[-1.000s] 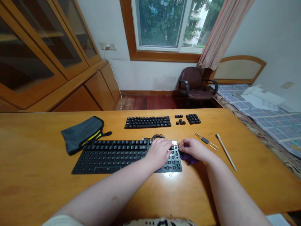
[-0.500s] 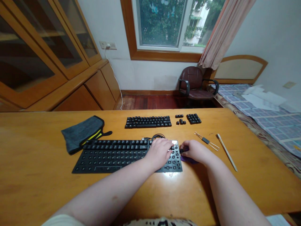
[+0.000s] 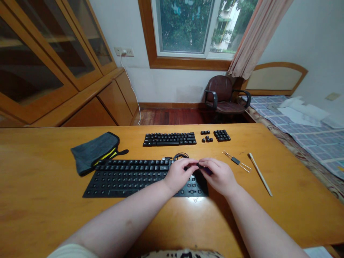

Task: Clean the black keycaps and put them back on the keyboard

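A black keyboard base point(image 3: 129, 177) with its caps off lies in front of me on the wooden table point(image 3: 40, 200). Both my hands hover over its right end. My left hand point(image 3: 180, 173) is curled, its fingertips pinched toward my right hand. My right hand point(image 3: 219, 175) is closed too, and a small dark purple thing point(image 3: 205, 169) peeks out between the fingertips of both hands. Most of that thing is hidden. The fingertips meet just above the keyboard's top right corner.
Removed keycaps lie in rows point(image 3: 169, 139) at the far side, with a small cluster point(image 3: 206, 138) and a number block point(image 3: 221, 135) to their right. A wire puller point(image 3: 236, 161) and a thin pale stick point(image 3: 259, 173) lie to the right. A grey pouch point(image 3: 94, 152) sits to the left.
My right hand moved left from the table beside the keyboard onto its right end, bringing the purple thing along. My left hand's fingers lifted and met it.
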### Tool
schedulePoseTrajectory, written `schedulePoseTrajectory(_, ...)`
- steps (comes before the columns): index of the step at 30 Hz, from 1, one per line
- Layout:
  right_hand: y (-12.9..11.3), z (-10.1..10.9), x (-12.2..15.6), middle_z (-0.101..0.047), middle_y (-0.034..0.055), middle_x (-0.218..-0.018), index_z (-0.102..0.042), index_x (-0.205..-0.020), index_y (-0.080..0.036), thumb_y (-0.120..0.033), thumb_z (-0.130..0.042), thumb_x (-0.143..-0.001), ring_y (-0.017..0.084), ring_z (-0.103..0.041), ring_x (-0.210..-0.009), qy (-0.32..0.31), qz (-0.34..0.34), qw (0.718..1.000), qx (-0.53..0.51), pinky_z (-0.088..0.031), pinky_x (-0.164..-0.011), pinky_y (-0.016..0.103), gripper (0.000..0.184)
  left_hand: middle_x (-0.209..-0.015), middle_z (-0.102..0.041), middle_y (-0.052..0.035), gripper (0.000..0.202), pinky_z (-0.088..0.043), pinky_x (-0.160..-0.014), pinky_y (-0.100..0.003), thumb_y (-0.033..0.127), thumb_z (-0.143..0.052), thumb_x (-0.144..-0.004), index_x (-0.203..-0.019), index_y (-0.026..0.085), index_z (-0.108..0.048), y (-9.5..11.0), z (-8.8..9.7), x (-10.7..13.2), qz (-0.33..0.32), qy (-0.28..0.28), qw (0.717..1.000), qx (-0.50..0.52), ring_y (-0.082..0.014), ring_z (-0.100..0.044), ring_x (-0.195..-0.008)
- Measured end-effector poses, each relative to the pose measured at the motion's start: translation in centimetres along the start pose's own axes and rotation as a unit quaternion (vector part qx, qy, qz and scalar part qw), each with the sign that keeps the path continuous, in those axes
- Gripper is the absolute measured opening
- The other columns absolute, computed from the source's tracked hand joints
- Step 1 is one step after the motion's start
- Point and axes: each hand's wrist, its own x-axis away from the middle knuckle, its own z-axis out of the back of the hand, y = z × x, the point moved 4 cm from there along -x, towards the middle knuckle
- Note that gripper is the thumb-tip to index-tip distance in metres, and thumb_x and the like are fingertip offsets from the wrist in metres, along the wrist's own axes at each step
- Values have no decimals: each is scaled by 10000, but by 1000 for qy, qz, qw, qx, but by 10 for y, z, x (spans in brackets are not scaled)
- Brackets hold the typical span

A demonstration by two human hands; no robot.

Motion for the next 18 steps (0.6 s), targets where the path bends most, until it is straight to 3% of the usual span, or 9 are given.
schedulePoseTrajectory(7,0,2,-1,-660,63,-886,-591,-895,-225,-193,-508,-822,154,-622,-812,19,-8,999,-28,-504,-720,276,115,-887,-672,-60,230,-534,-780,-311,183,-681,-683,-906,147,-640,-8,-6,1,27,-12,993,118,-166,-639,-814)
schedulePoseTrajectory(13,4,5,-4,-665,54,-886,-599,-906,-236,-272,-605,-764,179,-620,-848,27,-51,994,-95,-498,-777,322,146,-919,-668,-76,172,-520,-836,-334,162,-610,-741,-911,136,-619,-10,-9,1,45,0,986,163,-166,-639,-861)
schedulePoseTrajectory(18,11,9,-5,-678,57,-886,-630,-903,-237,-316,-618,-756,194,-624,-846,18,-80,989,-120,-487,-800,358,167,-954,-664,-85,255,-523,-832,-339,158,-609,-745,-994,135,-559,-14,-9,1,70,13,974,217,-174,-643,-884)
